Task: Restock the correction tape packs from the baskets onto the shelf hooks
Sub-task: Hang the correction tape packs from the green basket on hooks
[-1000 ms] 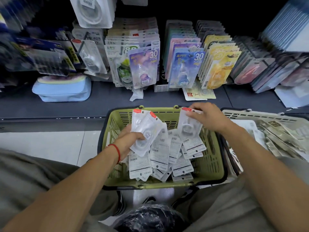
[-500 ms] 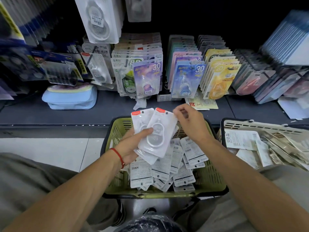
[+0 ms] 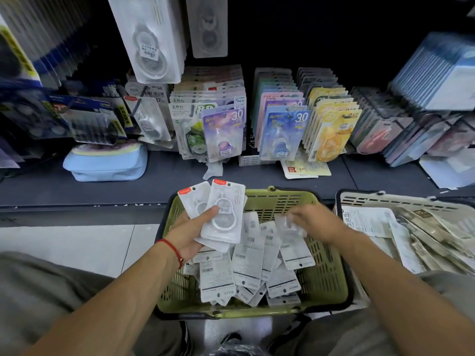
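Observation:
My left hand (image 3: 191, 233) holds a small stack of white correction tape packs (image 3: 225, 210) with red tabs, above the left side of the green basket (image 3: 326, 286). Several more white packs (image 3: 250, 268) lie face down in a heap inside that basket. My right hand (image 3: 317, 222) is low over the heap, blurred, with its fingers closing on a clear pack (image 3: 289, 226) at the top of the pile. On the shelf hooks behind hang rows of packs, among them matching white ones (image 3: 150, 44) at the upper left.
A beige basket (image 3: 359, 199) with paper-backed packs stands to the right of the green one. The dark shelf (image 3: 164, 183) carries a light blue pouch (image 3: 105, 164) and coloured tape packs (image 3: 282, 136). White floor tiles (image 3: 77, 247) lie at the left. My knees frame the baskets.
My right hand added a pack to the stack in my left hand, then dropped back into the green basket onto another pack. The left hand kept the stack raised.

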Motion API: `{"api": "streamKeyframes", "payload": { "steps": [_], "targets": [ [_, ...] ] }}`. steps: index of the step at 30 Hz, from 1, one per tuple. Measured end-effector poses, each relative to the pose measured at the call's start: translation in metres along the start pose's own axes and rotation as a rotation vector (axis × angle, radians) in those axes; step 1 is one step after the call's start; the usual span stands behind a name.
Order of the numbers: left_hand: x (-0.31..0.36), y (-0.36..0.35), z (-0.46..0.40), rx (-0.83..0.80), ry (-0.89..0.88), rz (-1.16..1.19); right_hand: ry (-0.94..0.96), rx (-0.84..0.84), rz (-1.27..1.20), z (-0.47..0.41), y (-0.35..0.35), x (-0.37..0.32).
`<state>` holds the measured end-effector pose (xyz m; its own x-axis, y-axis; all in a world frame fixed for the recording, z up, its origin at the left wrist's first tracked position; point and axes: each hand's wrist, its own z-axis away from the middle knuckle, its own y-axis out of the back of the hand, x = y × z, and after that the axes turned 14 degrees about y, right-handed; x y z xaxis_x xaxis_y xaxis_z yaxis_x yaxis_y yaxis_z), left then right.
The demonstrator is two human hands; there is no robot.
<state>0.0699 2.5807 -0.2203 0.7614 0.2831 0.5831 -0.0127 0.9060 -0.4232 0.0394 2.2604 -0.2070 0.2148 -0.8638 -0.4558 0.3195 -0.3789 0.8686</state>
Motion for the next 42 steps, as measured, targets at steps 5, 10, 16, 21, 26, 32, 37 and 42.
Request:
{"api": "streamKeyframes", "payload": {
  "steps": [5, 10, 16, 21, 26, 32, 37, 42],
  "targets": [
    [0.009, -0.012, 0.009, -0.014, -0.19, -0.13, 0.111, 0.411, -0.543, -0.007, 0.069, -0.049],
    [0.019, -0.044, 0.031, -0.155, -0.221, -0.079, 0.089, 0.705, -0.495, -0.037, 0.062, -0.093],
    [0.041, -0.067, 0.057, -0.265, -0.291, -0.085, 0.084, 0.922, -0.29, -0.062, 0.068, -0.127],
    [0.08, -0.083, 0.068, -0.304, -0.344, -0.068, 0.143, 1.047, -0.446, -0.074, 0.111, -0.149],
    [0.134, -0.095, 0.084, -0.253, -0.532, -0.045, 0.094, 0.767, -0.833, -0.053, 0.142, -0.167],
    [0.171, -0.099, 0.1, -0.287, -0.638, -0.148, 0.278, 0.799, -0.942, -0.056, 0.147, -0.199],
    [0.184, -0.084, 0.1, -0.364, -0.597, -0.197, 0.346, 0.81, -0.837, -0.078, 0.168, -0.21],
    [0.2, -0.062, 0.1, -0.381, -0.637, -0.211, 0.392, 0.751, -0.795, -0.095, 0.175, -0.212]
  ]
}}
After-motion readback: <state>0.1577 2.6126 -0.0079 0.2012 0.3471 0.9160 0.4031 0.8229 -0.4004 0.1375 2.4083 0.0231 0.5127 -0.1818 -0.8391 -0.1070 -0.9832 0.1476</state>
